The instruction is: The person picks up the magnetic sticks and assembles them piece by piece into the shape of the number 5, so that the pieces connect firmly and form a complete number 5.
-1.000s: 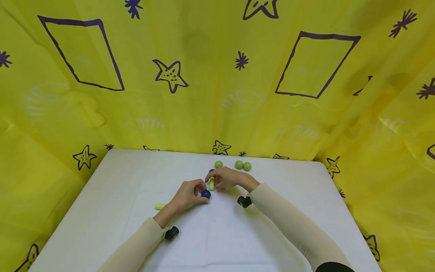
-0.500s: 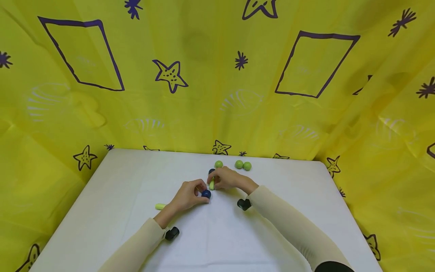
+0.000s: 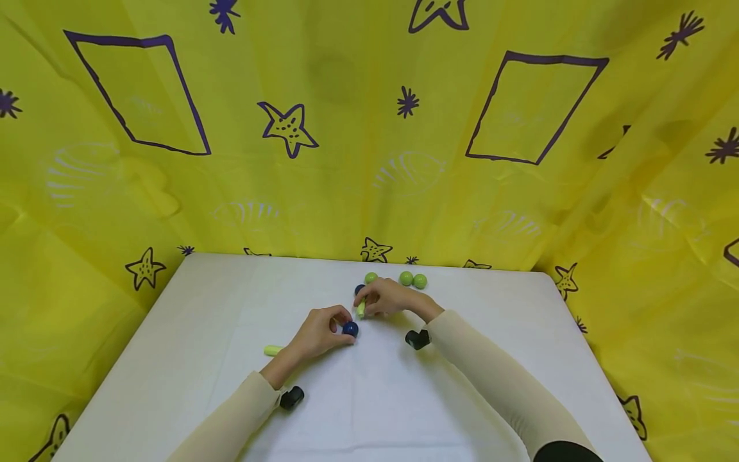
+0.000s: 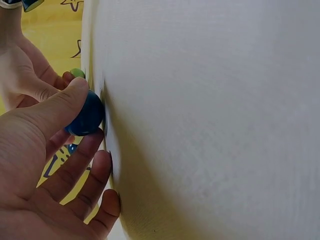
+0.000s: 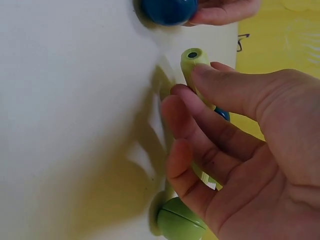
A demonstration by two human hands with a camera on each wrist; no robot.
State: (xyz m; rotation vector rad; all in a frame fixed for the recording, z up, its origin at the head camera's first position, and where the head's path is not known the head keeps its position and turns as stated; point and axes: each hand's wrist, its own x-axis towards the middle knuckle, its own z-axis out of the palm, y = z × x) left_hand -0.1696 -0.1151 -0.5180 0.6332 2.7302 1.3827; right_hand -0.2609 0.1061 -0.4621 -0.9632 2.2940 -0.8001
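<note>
My left hand [image 3: 316,330] pinches a glossy blue ball [image 3: 350,329] between thumb and fingers, at the tabletop. In the left wrist view, the thumb lies over the blue ball [image 4: 87,116]. My right hand [image 3: 388,297] pinches a short pale-green rod [image 3: 361,308] just beyond that ball. Seen in the right wrist view, the rod [image 5: 192,57] has a dark round spot in its near end, apart from the left hand's ball. A second blue ball [image 3: 359,290] shows at the rod's far end; whether they are joined I cannot tell.
A second pale-green rod [image 3: 272,350] lies left of my left wrist, partly hidden. Green balls [image 3: 406,278] rest near the back edge, two side by side and one [image 3: 371,278] behind my right hand. The white table [image 3: 323,410] ends at a yellow patterned curtain [image 3: 346,212].
My right hand has shifted slightly away toward the back with the rod, which now leans a little. My left hand and its blue ball have stayed nearly still.
</note>
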